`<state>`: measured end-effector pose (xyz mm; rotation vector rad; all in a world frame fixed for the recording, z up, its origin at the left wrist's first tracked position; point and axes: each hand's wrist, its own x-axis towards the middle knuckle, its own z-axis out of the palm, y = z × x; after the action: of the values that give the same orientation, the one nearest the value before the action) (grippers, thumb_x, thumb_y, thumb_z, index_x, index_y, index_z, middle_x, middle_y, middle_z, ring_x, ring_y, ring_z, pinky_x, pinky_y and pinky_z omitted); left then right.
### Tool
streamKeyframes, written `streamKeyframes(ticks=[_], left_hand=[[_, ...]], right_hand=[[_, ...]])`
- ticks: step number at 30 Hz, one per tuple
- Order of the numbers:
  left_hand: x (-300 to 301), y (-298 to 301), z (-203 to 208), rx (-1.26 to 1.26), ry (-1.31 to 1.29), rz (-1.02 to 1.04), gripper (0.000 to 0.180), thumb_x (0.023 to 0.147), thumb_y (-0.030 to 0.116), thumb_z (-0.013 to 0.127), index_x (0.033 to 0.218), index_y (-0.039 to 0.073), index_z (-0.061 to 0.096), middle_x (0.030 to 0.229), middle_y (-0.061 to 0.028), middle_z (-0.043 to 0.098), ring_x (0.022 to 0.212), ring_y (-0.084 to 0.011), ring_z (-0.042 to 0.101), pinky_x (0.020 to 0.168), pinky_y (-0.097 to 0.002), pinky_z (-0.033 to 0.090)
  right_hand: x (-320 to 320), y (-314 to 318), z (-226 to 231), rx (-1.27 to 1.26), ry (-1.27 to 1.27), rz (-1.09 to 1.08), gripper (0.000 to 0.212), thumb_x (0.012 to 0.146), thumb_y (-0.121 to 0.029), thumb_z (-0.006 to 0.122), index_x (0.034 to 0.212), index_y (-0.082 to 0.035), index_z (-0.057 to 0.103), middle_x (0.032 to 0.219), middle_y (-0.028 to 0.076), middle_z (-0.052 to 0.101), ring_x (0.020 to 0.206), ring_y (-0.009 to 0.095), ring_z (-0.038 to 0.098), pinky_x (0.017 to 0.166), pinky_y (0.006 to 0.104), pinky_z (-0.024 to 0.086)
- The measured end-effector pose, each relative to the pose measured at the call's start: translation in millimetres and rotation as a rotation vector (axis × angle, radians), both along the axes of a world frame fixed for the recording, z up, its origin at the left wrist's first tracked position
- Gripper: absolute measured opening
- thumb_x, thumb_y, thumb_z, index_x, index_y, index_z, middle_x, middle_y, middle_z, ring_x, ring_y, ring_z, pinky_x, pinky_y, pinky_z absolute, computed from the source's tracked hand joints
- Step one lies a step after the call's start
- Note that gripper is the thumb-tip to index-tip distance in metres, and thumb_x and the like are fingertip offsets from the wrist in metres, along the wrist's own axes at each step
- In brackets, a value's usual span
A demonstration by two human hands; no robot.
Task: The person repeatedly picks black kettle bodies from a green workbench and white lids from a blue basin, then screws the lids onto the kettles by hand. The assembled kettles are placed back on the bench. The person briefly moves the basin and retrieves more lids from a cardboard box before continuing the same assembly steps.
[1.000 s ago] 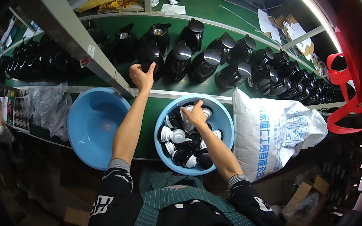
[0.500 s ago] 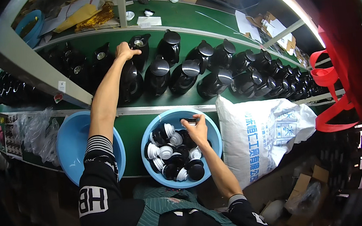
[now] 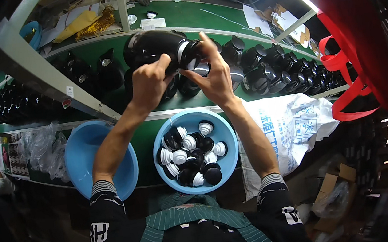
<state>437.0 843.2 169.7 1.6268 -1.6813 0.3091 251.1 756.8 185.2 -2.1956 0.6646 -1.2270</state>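
A glossy black vacuum jug (image 3: pixel 146 48) lies tilted on its side in the air over the green shelf, its mouth end toward the right. My left hand (image 3: pixel 149 80) is closed round its handle side. At the mouth end, my right hand (image 3: pixel 215 74) grips a black lid (image 3: pixel 191 54) between thumb and fingers; a pale band shows between lid and body. Below my hands stands a blue basin (image 3: pixel 229 164) holding several black lids with white screw stoppers (image 3: pixel 179 157). Another blue basin (image 3: pixel 82 156) sits under my left forearm, with nothing seen in it.
Rows of black jugs (image 3: pixel 265 78) stand on the shelf to the right, with others (image 3: pixel 110 70) at the left. A white woven sack (image 3: pixel 289 130) lies right of the lid basin. A slanting metal post (image 3: pixel 52 74) and hanging red straps (image 3: pixel 339 61) flank the shelf.
My left hand has lifted a jug off the shelf and tipped it sideways toward the right. My right hand has risen from the lid basin to the jug's mouth.
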Motion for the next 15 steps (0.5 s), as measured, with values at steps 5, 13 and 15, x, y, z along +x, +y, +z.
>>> streamKeyframes(ticks=[5, 13, 15], left_hand=[[-2.0, 26.0, 1.3, 0.116, -0.03, -0.121, 0.039, 0.077, 0.017, 0.089, 0.1, 0.01, 0.059, 0.075, -0.011, 0.07, 0.072, -0.0336, 0.073, 0.061, -0.0429, 0.056], [21.3, 27.4, 46.7, 0.405, -0.076, -0.413, 0.041, 0.073, 0.016, 0.09, 0.1, 0.007, 0.061, 0.082, -0.014, 0.073, 0.081, -0.0359, 0.074, 0.07, -0.0467, 0.056], [14.3, 28.1, 41.3, 0.354, -0.105, -0.344, 0.042, 0.072, 0.015, 0.091, 0.101, 0.007, 0.061, 0.082, -0.0137, 0.073, 0.08, -0.0359, 0.073, 0.069, -0.0461, 0.056]], right_hand=[[-22.9, 10.5, -7.9, -0.262, 0.284, 0.083, 0.092, 0.07, -0.002, 0.09, 0.152, -0.005, 0.049, 0.153, 0.022, 0.052, 0.135, 0.041, 0.058, 0.11, 0.0445, 0.054], [-41.3, -0.8, 2.6, -0.899, 0.506, 0.294, 0.065, 0.086, -0.002, 0.072, 0.148, -0.008, 0.056, 0.158, 0.021, 0.049, 0.144, 0.036, 0.052, 0.113, 0.0442, 0.054], [-42.9, 0.6, -1.1, -0.678, 0.43, 0.242, 0.064, 0.086, -0.012, 0.077, 0.146, -0.005, 0.055, 0.15, 0.023, 0.055, 0.133, 0.036, 0.061, 0.106, 0.0429, 0.058]])
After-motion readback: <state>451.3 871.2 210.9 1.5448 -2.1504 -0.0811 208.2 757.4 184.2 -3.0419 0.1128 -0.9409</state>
